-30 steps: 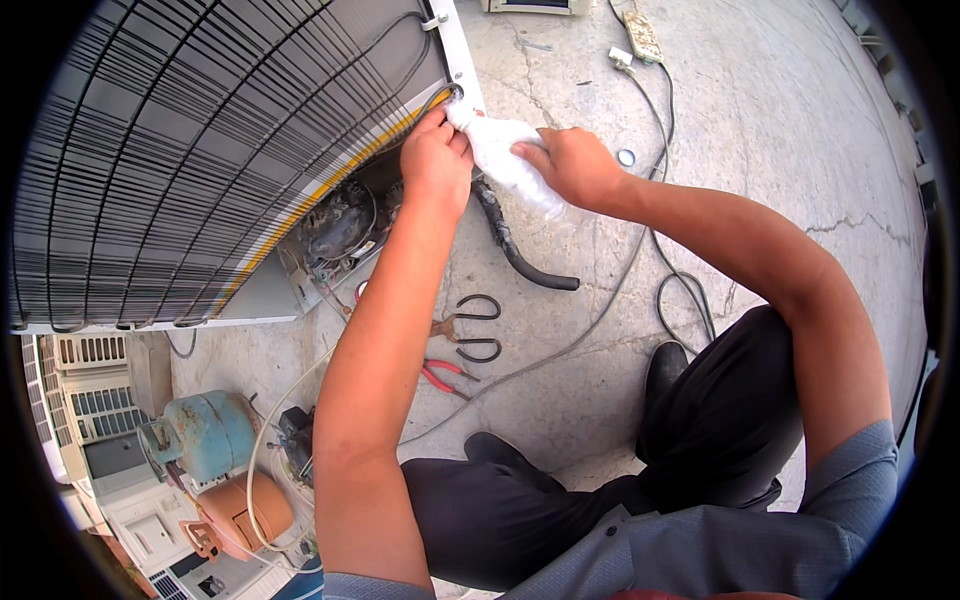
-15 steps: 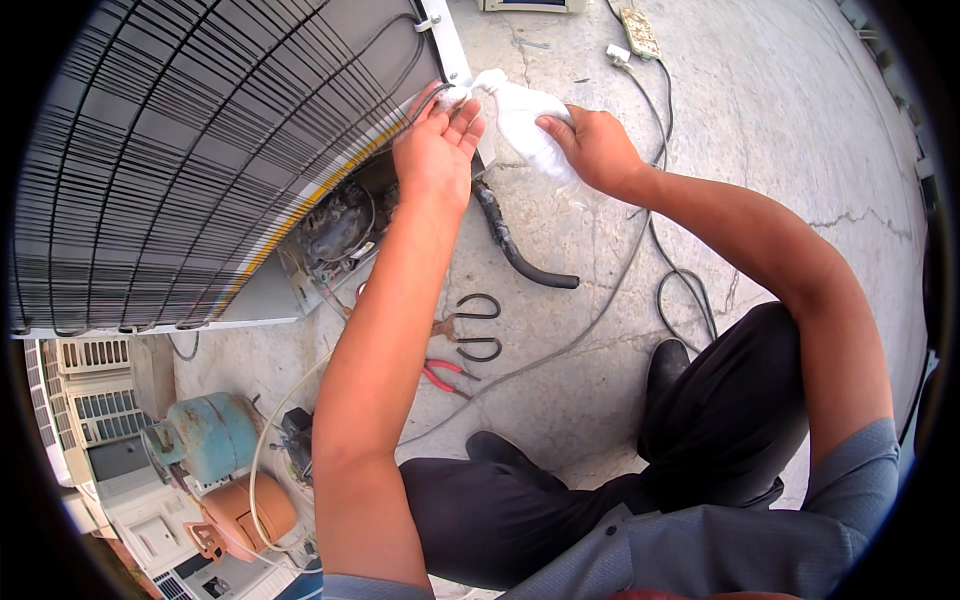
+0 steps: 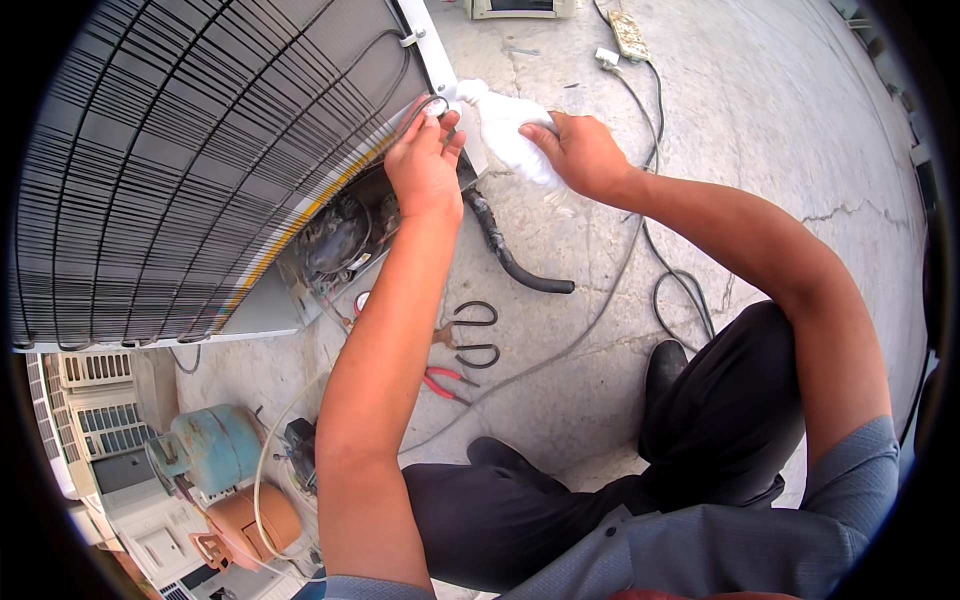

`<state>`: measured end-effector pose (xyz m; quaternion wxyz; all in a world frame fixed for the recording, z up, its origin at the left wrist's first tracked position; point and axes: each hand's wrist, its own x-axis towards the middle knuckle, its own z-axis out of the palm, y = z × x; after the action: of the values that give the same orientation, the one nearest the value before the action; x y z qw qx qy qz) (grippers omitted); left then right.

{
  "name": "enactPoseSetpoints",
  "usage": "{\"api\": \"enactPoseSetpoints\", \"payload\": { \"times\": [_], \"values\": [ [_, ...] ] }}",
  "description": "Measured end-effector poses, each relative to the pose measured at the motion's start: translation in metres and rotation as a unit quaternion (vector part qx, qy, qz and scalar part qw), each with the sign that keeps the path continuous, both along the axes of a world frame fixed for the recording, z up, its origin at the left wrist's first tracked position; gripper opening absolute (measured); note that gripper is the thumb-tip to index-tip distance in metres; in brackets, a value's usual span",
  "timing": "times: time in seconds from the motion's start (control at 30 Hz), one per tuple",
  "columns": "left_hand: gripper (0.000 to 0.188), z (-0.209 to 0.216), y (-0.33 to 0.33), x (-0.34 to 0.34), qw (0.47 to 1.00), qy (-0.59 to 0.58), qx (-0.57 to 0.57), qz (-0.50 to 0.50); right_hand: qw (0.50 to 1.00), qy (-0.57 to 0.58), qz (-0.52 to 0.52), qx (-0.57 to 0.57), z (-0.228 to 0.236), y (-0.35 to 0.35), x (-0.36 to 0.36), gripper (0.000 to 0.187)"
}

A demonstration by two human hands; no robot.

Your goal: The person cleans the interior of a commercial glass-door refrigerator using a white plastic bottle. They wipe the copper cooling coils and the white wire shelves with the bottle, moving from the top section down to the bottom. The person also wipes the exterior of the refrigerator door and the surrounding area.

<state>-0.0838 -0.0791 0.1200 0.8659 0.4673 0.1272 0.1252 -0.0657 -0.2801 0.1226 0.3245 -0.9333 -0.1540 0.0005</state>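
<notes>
My right hand (image 3: 592, 158) grips a soft white bundle (image 3: 505, 130), bag-like, with a twisted narrow end and a thin see-through lower edge. I cannot tell whether it is cloth or plastic. At the corner of a refrigerator's back, my left hand (image 3: 424, 165) has its fingers curled at a thin dark tube (image 3: 434, 99); a small white bit shows between them, partly hidden. The bundle's narrow end is close to those fingers. Behind them rises the black wire condenser grille (image 3: 215, 130). Below my left wrist lies the dark compressor (image 3: 338, 235) in its open bay.
A black foam-like tube (image 3: 500, 245), large-handled scissors (image 3: 480, 333) and red-handled pliers (image 3: 442, 382) lie on the concrete. A teal gas cylinder (image 3: 218, 447) and an orange cylinder (image 3: 252, 525) are at lower left. A cord runs from a power strip (image 3: 628, 36) at the far right.
Both hands have shifted slightly left in the picture, the white bundle along with the right one. The refrigerator appears slightly lower and further left. Both hands keep their grips.
</notes>
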Motion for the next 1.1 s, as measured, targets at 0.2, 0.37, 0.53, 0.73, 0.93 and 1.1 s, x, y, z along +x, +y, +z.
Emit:
{"api": "enactPoseSetpoints", "payload": {
  "times": [0.2, 0.37, 0.53, 0.73, 0.93, 1.1],
  "values": [
    [0.035, -0.002, 0.002, 0.001, 1.000, -0.005, -0.004, -0.002, 0.999, 0.015, 0.031, -0.012, -0.006, -0.001, 0.001, 0.051],
    [0.035, -0.001, 0.002, -0.001, 1.000, -0.013, 0.000, -0.016, 0.999, 0.014, 0.039, -0.030, -0.006, -0.001, 0.000, 0.048],
    [0.031, 0.000, -0.001, -0.005, 0.998, 0.038, 0.035, 0.028, 0.997, 0.032, 0.042, -0.052, -0.007, -0.003, 0.000, 0.051],
    [0.029, -0.025, -0.007, -0.013, 0.983, 0.185, 0.007, -0.003, 0.996, 0.028, 0.044, -0.070, -0.013, -0.001, 0.004, 0.052],
    [0.033, -0.054, 0.001, 0.020, 0.974, 0.054, -0.198, -0.099, 0.996, 0.021, 0.063, -0.065, -0.009, 0.011, 0.003, 0.052],
    [0.024, -0.053, 0.007, 0.026, 0.972, 0.015, -0.217, -0.092, 0.997, 0.001, 0.061, -0.052, -0.016, 0.005, 0.005, 0.050]
  ]
}}
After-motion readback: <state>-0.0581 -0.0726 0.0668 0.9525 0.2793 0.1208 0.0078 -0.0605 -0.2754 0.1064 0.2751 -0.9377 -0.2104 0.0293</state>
